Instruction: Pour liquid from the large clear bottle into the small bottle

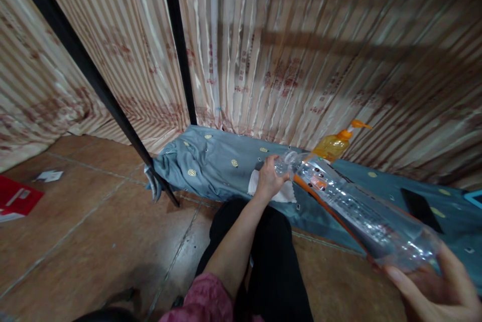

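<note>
A big clear plastic bottle (361, 211) with an orange-and-white label lies tilted across the right half of the head view, its neck to the left and its base toward me. My left hand (268, 180) is closed around the neck end. At the base, my right hand (437, 282) grips the bottle from below and the side. Just behind it stands an amber pump bottle (331, 146) with an orange pump head, partly hidden. A white cloth or tissue (284, 194) lies on the blue-grey cloth-covered surface (226, 146), beneath my left hand.
A dark phone (422, 209) and a blue-edged object (475, 197) lie to the right on the cloth. Black poles (178, 40) rise at the left. A striped curtain (301, 50) hangs behind. On the tiled floor are a red box (18, 196) and a white paper (49, 176).
</note>
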The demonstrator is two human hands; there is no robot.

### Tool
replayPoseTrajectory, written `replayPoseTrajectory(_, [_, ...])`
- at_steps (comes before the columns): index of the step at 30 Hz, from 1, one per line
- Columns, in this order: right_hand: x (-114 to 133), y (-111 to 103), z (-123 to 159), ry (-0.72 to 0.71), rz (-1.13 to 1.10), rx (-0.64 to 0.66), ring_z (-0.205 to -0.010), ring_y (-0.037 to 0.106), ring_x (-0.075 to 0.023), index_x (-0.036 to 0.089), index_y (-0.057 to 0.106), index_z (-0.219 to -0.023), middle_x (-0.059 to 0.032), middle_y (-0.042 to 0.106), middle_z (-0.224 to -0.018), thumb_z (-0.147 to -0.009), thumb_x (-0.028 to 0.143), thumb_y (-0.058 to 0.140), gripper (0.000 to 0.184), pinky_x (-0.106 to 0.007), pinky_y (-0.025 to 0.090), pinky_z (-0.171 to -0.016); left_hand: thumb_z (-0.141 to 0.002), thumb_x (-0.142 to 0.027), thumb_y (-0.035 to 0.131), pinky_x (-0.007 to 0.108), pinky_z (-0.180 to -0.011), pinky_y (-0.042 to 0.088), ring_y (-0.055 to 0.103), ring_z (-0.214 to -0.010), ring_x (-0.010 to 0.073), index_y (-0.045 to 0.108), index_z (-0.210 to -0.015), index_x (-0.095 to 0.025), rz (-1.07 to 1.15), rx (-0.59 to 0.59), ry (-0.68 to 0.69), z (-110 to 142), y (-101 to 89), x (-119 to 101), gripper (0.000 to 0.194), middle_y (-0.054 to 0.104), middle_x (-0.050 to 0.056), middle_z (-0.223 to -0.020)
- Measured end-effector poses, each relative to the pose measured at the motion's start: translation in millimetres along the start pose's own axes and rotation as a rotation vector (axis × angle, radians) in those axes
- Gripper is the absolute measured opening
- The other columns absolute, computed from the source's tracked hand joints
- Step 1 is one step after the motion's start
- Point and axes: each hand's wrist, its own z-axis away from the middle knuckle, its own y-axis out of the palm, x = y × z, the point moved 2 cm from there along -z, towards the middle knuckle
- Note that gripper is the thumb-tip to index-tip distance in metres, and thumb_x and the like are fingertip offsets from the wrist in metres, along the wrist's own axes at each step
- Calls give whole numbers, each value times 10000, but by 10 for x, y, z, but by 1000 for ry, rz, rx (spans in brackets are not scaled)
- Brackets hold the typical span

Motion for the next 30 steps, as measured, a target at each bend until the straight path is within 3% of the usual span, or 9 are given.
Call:
replayPoseTrajectory(5, [90, 50, 20, 8, 10, -22, -1002, 715, -267, 241, 571, -1489, -67, 717, -1285, -581, 472, 964, 1016, -367, 611, -880, -665, -89, 815, 475, -1049, 532, 664, -1204, 315, 533, -1185, -194, 4, 4, -6, 0, 4, 22, 601, 677, 117, -1232])
replayPoseTrajectory(11, [40, 42, 12, 67, -6, 17, -977, 734, -239, 243, 517, -1531, -47, 745, -1214, -577, 465, 965, 1077, -301, 605, -864, -657, -61, 801, 453, -1042, 530, 666, -1181, 290, 535, -1188, -218, 13, -7, -14, 2, 7, 30, 614, 680, 93, -1223])
replayPoseTrajectory(16, [53, 40, 12, 26, -21, 20, -1049, 725, -287, 177, 499, -1539, -106, 707, -1303, -572, 451, 966, 1108, -379, 606, -910, -653, -66, 810, 447, -1038, 532, 669, -1181, 297, 541, -1185, -206, 24, 4, -26, 7, -16, 1, 613, 683, 100, -1210])
replayPoseTrajectory(23, [138, 76, 58, 22, -21, 34, -1096, 712, -306, 165, 474, -1556, -121, 691, -1331, -607, 424, 958, 1096, -425, 593, -950, -673, -89, 816, 435, -1038, 530, 673, -1168, 287, 551, -1165, -214, 45, -2, -26, 28, -36, -20, 573, 686, 86, -1196])
replayPoseTrajectory(30, [74, 26, 77, 66, 29, 19, -945, 733, -237, 205, 493, -1549, -71, 748, -1193, -583, 451, 965, 1103, -307, 606, -855, -671, -117, 842, 445, -1046, 527, 663, -1188, 298, 543, -1187, -199, 12, -1, -10, 16, 0, 18, 601, 680, 105, -1229])
